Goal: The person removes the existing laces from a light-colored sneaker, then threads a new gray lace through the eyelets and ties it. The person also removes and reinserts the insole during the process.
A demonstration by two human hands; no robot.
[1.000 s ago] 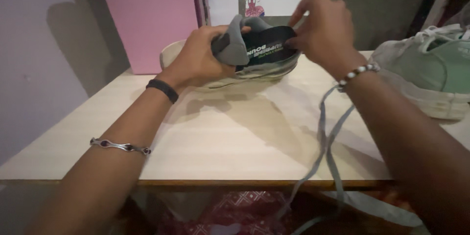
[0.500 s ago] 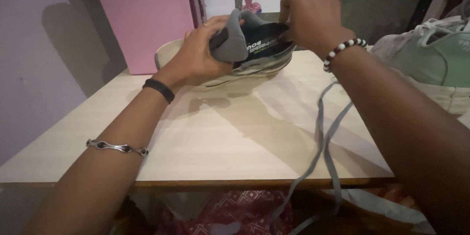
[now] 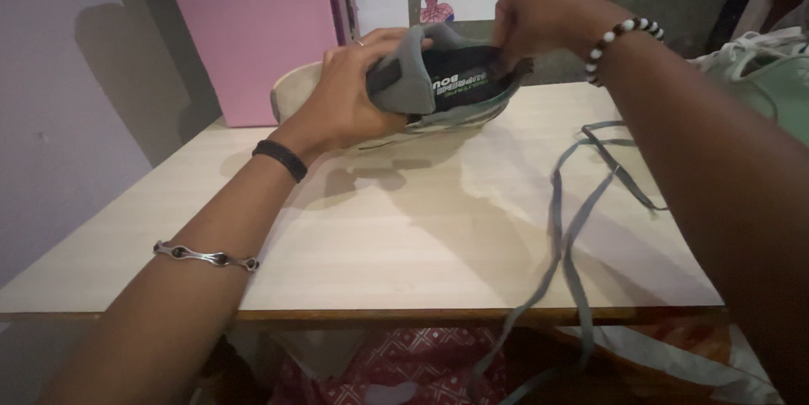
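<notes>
On wooden table (image 3: 404,236): both hands gripping grey padded shoe (image 3: 438,85).

Single head cam, looks down and forward, 12 o'clock, close over wooden table (image 3: 404,236); no second view.

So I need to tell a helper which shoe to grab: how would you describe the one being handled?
On the light wooden table, look toward the back edge by the pink board. The grey shoe is held there between the left hand and the right hand. Unlike the pale green shoe at the right edge, it is dark inside and has no laces in.
</notes>
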